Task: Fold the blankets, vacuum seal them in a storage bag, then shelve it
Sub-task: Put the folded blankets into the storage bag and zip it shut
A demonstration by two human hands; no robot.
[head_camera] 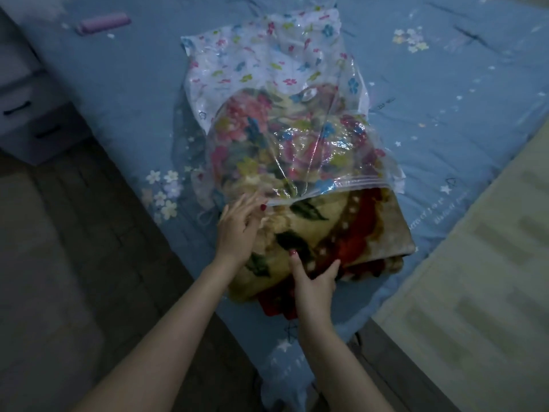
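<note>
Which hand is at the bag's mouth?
The left hand, its fingers at the bag opening's zip edge. The right hand sits lower, on the blanket end sticking out.
</note>
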